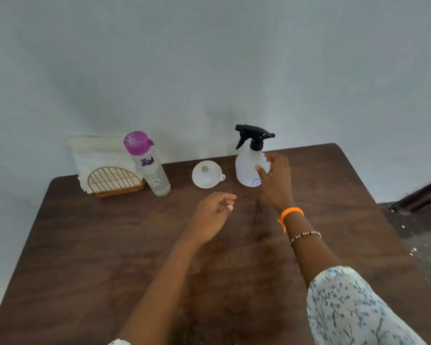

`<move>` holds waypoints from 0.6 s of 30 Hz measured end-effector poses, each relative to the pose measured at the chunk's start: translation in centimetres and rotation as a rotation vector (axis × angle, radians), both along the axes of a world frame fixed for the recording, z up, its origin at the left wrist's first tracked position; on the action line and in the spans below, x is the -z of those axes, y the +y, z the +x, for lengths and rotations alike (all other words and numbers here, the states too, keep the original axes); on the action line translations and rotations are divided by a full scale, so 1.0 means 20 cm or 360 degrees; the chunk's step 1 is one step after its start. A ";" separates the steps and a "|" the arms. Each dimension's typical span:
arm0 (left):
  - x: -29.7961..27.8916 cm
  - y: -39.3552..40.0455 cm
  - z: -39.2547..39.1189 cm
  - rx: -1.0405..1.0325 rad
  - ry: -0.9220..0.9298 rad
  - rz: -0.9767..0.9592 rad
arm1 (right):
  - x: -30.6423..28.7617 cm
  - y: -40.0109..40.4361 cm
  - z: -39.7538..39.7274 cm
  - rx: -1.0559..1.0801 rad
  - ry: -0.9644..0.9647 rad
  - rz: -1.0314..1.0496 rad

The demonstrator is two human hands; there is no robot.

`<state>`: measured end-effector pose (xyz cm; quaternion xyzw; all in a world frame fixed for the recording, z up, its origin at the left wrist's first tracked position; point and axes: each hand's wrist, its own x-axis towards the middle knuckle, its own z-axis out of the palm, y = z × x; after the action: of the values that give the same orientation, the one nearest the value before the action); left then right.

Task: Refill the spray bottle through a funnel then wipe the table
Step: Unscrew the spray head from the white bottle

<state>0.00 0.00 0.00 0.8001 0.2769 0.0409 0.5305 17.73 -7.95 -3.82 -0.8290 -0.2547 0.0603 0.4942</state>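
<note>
The sprayer (251, 168) stands upright near the far edge of the table (110, 245), its black trigger head screwed on. The right hand (275, 181) is spread open just in front of it, fingers relaxed and nothing held; whether the thumb already touches the body cannot be told. The left hand (213, 214) hangs loosely curled and empty above the middle of the tabletop. The funnel (206, 174) lies mouth-up just left of the sprayer, and the capped bottle (148, 163) stands further left, beside the napkin holder (115, 180) at the far left corner.

The step in hand is judged to be taking hold of the sprayer. The translucent body is best wrapped low and firmly, so that the head can be unscrewed by the other hand without tipping. The sprayer should be drawn toward the near edge, clear of the funnel.
</note>
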 end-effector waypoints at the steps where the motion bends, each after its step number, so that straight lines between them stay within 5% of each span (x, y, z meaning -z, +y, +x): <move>1: 0.01 0.01 0.01 -0.0016 0.0003 0.0006 | 0.01 0.03 0.03 0.0029 -0.0029 -0.0008; 18: 0.04 -0.07 -0.02 -0.0211 -0.0118 -0.0071 | 0.03 -0.02 -0.13 -0.0083 0.0132 0.0149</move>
<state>-0.36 -1.42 -0.81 0.7659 0.3104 0.0994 0.5543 15.10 -8.27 -4.46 -0.7949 -0.2580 0.0956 0.5408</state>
